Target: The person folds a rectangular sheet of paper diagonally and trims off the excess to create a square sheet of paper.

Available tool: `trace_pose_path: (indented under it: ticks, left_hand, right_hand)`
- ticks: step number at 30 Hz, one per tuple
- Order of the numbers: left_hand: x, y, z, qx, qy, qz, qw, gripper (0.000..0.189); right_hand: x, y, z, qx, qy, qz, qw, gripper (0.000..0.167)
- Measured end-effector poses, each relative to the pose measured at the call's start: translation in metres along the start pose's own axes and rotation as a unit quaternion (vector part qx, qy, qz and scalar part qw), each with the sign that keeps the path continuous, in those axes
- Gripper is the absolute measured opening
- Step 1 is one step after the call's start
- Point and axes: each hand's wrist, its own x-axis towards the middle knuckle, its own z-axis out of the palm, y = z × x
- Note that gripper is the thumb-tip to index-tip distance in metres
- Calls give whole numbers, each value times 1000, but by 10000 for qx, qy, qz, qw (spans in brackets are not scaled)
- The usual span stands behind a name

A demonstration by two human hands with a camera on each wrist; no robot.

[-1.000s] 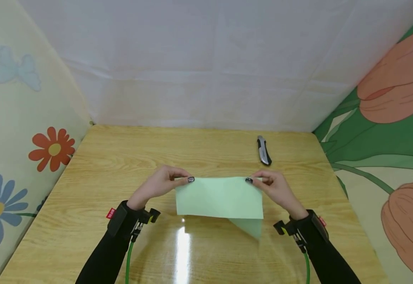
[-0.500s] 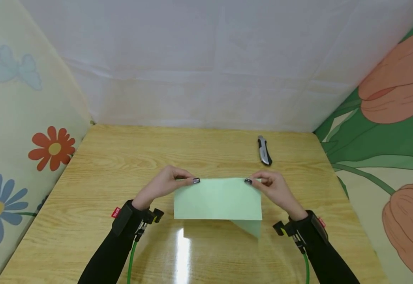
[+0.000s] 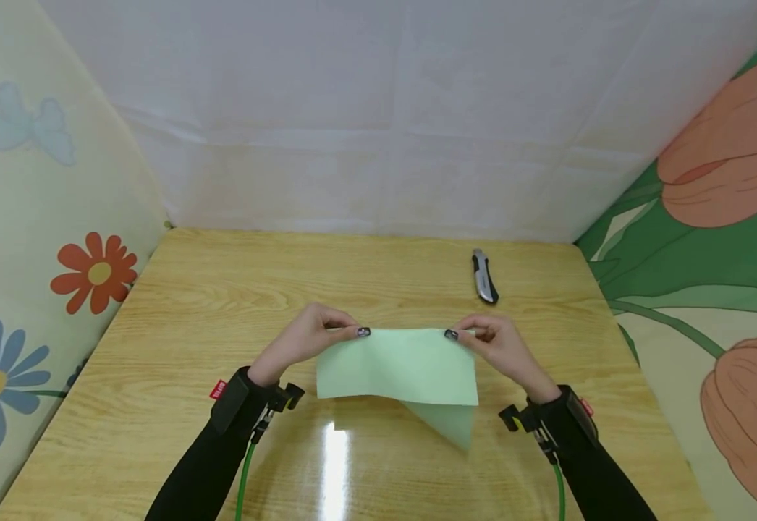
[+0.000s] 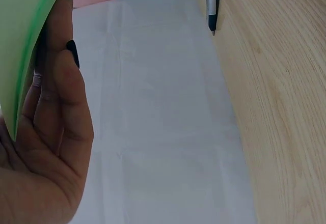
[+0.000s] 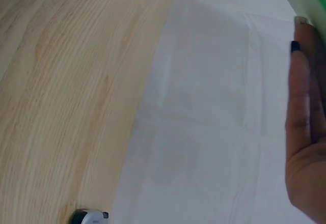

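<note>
A pale green sheet of paper (image 3: 396,367), folded over along its top edge, is stretched between both hands in the head view. My left hand (image 3: 307,339) pinches that edge near its left end, thumb in front and fingers behind. Near the right end, my right hand (image 3: 498,346) pinches it the same way. A slanted corner of the rear layer hangs below the front flap at the right. In the left wrist view the paper (image 4: 25,35) fills the upper left beside the left hand (image 4: 56,117). At the right wrist view's edge is the right hand (image 5: 305,122).
A grey and black utility knife (image 3: 485,276) lies on the wooden table (image 3: 255,275) beyond the right hand. White cloth (image 3: 378,145) hangs behind the table, and flower-patterned panels (image 3: 99,273) stand at both sides. A green cable (image 3: 243,481) runs from each wrist mount.
The left hand has shifted slightly right along the top edge, and the right hand slightly left. The front flap's lower edge now bows upward, and more of the rear layer shows beneath it.
</note>
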Motion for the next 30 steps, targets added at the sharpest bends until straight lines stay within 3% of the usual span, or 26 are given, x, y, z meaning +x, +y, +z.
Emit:
trace_pose_path:
  ticks: [7,11,20,30]
  left_hand:
    - [0,4,4,269,84,220,9994,12]
    - [1,7,6,356,20,322,9988,12]
    - [4,10,6,520,-490,240,9972,14]
    - [7,12,11,534,-354,418,9971,11]
  right_hand:
    - [11,-5,-2,-385,-1045,269,9934,19]
    - [17,-8,-1,-425,-1378,235,9893,19]
    - [19,-12,2,-445,-1332,-130,9900,14]
    - [21,-13,2,-520,-1493,-206,9872,13]
